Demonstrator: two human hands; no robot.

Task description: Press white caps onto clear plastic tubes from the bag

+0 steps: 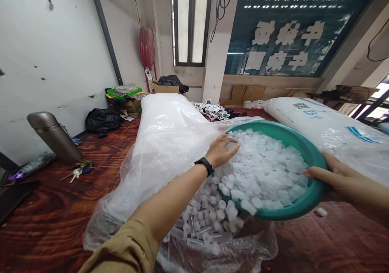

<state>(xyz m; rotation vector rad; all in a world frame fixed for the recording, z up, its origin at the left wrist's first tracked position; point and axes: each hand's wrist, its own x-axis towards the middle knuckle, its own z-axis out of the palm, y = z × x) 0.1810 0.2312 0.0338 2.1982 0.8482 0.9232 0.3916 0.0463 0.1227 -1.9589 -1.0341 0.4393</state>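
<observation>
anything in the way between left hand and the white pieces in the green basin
Nothing visible: the left hand is just beside the white pieces, at the left side of the open-topped green basin.

Wood-grained table [105, 163], flask [57, 139], keys [76, 173], plastic bag [161, 153]

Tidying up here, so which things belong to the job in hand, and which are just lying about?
Likely in use:
teal basin, in right hand
small whitish pieces, by left hand
clear plastic bag

Apparently lying about:
flask
keys
black bag
</observation>
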